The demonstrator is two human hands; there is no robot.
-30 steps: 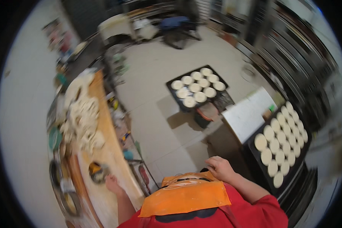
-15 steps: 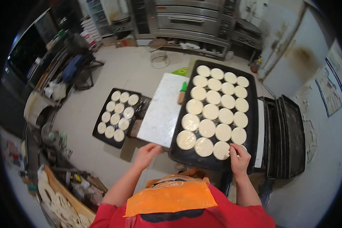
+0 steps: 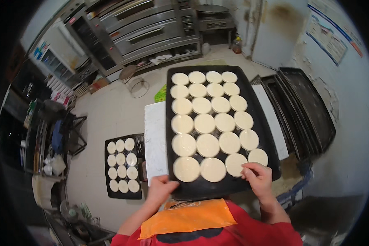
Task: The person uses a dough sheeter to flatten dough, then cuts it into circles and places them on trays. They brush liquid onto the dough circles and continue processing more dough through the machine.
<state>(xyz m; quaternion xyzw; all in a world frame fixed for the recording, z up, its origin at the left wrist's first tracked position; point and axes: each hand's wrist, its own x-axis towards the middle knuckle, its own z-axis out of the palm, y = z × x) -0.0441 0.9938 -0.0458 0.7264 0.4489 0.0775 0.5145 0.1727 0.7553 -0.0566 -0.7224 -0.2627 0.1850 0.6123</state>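
Observation:
A large black baking tray (image 3: 211, 189) lies before me, filled with rows of flat, pale dough rounds (image 3: 212, 169) that look glossy. My left hand (image 3: 161, 190) is at the tray's near left corner, fingers curled and thumb over the rim. At the near right, my right hand (image 3: 258, 177) has its fingertips pinched together at the edge of a dough round (image 3: 235, 165) in the front row. Whether anything small sits between those fingertips is hidden. Another round (image 3: 258, 157) lies just beyond the same hand.
A white board (image 3: 155, 135) shows under the tray's left side. Lower, to the left, stands a smaller black tray (image 3: 137, 192) of dough rounds. Several dark trays (image 3: 311, 106) lean together at the right. Steel ovens (image 3: 147, 35) line the back, with a wire-framed stool (image 3: 128, 73) before them.
My view has swung to the right and drawn nearer the large tray. The left hand has come in from beside the tray to its corner. The right hand stays pinched by the front row.

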